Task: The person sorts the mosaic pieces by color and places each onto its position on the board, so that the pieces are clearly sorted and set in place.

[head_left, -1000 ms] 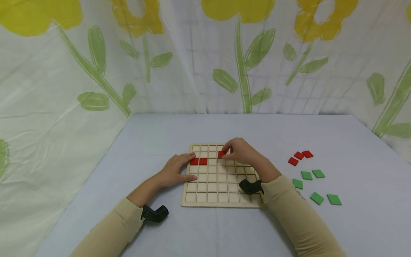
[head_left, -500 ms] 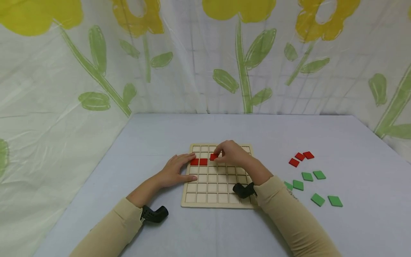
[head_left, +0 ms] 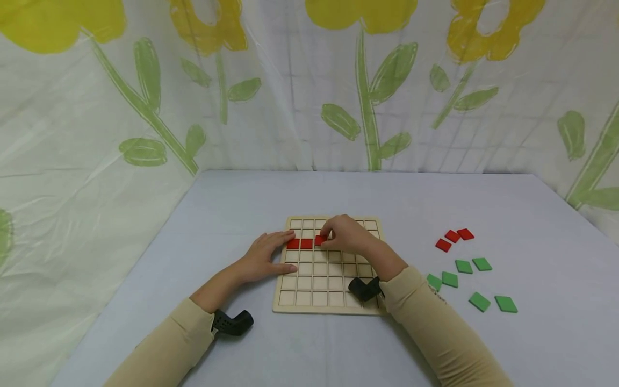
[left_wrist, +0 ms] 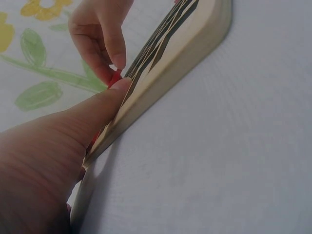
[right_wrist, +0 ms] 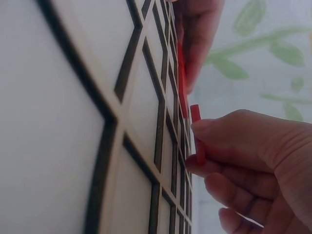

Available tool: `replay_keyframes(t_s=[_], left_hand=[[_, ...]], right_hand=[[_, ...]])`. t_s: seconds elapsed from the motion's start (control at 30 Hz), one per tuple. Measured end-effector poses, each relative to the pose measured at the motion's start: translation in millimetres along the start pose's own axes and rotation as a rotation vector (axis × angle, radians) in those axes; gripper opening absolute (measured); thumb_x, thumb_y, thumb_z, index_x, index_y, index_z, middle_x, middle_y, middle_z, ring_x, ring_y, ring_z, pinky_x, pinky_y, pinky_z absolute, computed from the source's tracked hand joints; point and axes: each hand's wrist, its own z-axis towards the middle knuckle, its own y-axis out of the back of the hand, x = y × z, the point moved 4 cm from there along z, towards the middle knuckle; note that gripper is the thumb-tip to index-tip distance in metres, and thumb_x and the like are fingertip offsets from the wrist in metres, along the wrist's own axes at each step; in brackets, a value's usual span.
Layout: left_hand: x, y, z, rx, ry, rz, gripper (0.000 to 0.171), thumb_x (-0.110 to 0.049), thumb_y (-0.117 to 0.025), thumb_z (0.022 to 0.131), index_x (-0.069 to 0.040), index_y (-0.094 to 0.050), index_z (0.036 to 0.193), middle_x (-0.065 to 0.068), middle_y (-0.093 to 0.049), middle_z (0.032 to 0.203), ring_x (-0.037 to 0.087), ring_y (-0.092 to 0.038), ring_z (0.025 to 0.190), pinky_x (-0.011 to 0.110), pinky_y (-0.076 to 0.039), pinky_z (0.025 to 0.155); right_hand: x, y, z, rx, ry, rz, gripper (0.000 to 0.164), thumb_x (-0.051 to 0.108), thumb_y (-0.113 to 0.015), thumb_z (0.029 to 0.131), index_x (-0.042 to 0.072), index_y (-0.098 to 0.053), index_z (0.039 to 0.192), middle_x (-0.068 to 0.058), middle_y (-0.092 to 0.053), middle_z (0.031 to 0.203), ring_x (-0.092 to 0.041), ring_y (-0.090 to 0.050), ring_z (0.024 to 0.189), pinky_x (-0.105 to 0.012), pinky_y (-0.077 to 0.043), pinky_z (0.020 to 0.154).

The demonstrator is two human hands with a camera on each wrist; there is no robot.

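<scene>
Pinched red tile (head_left: pixel 319 240) now farther left, nearly parallel to board (head_left: pixel 329 309).

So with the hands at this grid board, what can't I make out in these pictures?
Head view: cells of the grid board under the right hand, hidden by it; whether the held red tile touches the board, too small to tell.
Left wrist view: the two placed red tiles, mostly hidden behind the left hand; the board's far end, cut off by the top edge.
Right wrist view: part of the left hand, cut off by the top edge.
</scene>
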Motion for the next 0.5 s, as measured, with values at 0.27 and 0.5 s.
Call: replay_keyframes(t_s=[0.27,0.5], left_hand=[[2.0,-1.6,0.3,0.005,0.004,0.005,0.077,-0.041,-0.069,0.082,-0.007,-0.036,0.143,0.009,-0.033,0.151,0.031,-0.024,0.141,0.056,-0.007,0.116],[-0.2,0.6,-0.2,0.002,0.000,-0.002,0.076,-0.039,-0.069,0.082,-0.007,-0.036,0.143,0.010,-0.033,0.150,0.032,-0.024,0.141,0.056,-0.007,0.116]], right_hand=[[0.3,-1.6,-1.7,0.000,0.009,-0.001,0.020,0.013,-0.069,0.083,0.003,-0.071,0.100,-0.009,-0.070,0.097,-0.012,-0.057,0.071,-0.023,-0.049,0.064],[1.3,-0.2,-2.6,0.000,-0.002,0.004,0.022,0.012,-0.070,0.083,0.002,-0.070,0.103,-0.010,-0.069,0.100,-0.014,-0.059,0.076,-0.025,-0.050,0.069]])
